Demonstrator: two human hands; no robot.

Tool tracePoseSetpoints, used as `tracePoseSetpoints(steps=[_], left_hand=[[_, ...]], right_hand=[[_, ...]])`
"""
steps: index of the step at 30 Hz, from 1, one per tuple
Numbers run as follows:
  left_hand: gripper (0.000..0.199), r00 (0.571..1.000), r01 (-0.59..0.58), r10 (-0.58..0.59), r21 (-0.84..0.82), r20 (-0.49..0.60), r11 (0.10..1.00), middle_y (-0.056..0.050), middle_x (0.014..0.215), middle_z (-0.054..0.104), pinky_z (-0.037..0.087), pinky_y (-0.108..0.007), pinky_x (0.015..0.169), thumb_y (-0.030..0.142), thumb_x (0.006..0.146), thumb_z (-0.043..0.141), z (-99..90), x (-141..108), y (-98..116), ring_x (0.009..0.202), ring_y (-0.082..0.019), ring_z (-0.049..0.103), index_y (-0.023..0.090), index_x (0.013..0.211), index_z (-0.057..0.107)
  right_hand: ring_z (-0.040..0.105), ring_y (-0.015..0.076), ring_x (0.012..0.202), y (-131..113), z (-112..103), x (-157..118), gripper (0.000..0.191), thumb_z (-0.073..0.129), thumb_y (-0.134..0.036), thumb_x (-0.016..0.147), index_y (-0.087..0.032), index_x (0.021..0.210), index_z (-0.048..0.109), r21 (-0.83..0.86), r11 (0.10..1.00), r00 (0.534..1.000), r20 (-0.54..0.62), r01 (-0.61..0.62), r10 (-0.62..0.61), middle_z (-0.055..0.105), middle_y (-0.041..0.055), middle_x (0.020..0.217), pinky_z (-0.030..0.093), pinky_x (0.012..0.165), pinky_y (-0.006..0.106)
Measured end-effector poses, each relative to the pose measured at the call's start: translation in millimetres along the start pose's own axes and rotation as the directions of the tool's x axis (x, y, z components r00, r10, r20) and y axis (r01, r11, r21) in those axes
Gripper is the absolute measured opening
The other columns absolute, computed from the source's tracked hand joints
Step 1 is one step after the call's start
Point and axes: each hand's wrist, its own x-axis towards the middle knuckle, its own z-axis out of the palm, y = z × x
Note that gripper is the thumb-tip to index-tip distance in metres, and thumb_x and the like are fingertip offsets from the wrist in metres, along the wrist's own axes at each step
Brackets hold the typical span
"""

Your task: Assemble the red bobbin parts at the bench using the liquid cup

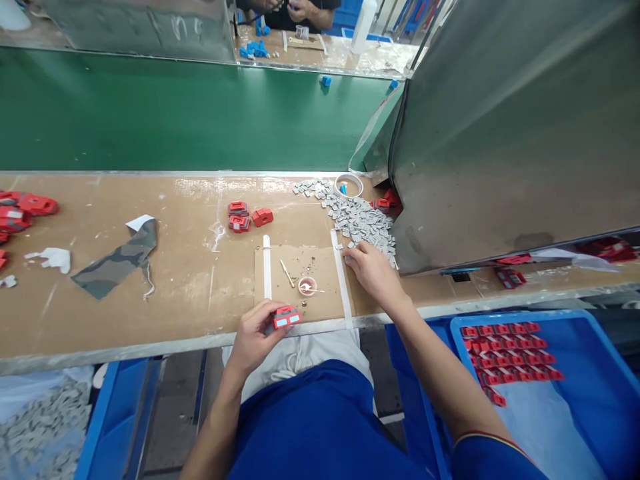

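A red toy part with two pale windows (287, 317) is held in my left hand (257, 333), its fingers closed round the part's left end at the table's front edge. My right hand (373, 272) reaches to the lower edge of a heap of small grey pieces (363, 221); thumb and forefinger are pinched together, apparently on one grey piece (347, 259). Between the hands, a cardboard sheet (320, 267) held by white tape bears a small round cup (307, 287) with a thin stick across it and a short pale stick (287, 273).
Three red parts (239, 224) lie behind the cardboard. More red parts (37, 204) and a camouflage cloth (120, 259) lie left. A metal housing (500, 147) bounds the right side. Rows of red parts fill some of a blue tray (595, 400). A person's hands (303, 10) show across the green belt (175, 120).
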Motion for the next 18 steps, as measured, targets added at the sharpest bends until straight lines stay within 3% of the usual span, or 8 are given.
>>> tracePoseSetpoints(steps=[8,13,18], left_hand=[[0.017,1.0,0.002,-0.002,-0.003,-0.008,1.0,-0.007,0.091,0.074,0.051,-0.024,0.067,0.025,0.087,0.077,1.1,-2,-1,0.08,-0.018,0.069,0.019,0.103,0.075],[0.018,1.0,0.011,-0.012,-0.02,-0.011,1.0,-0.007,0.09,0.074,0.052,-0.024,0.068,0.025,0.087,0.078,1.2,-2,1,0.079,-0.018,0.069,0.018,0.103,0.075],[0.021,0.998,0.055,-0.057,-0.116,-0.008,0.992,-0.008,0.092,0.075,0.055,-0.026,0.071,0.029,0.085,0.08,0.0,0,2,0.081,-0.018,0.07,0.017,0.102,0.076]], right_hand=[[0.063,0.0216,0.079,-4,9,-21,0.014,0.056,-0.013,0.089,-0.022,0.08,0.055,0.243,0.967,0.988,-0.153,0.072,-0.035,0.07,0.0064,0.088,0.042,0.068,0.029],[0.063,0.0188,0.072,-9,7,-40,0.01,0.057,-0.018,0.092,-0.023,0.083,0.055,0.411,0.905,0.966,-0.259,0.108,0.003,0.067,0.0035,0.08,0.046,0.068,0.028],[0.059,0.0159,0.068,-24,4,-60,0.009,0.058,-0.017,0.096,-0.023,0.089,0.06,0.542,0.821,0.967,-0.249,0.18,-0.047,0.063,0.001,0.077,0.046,0.066,0.027]])
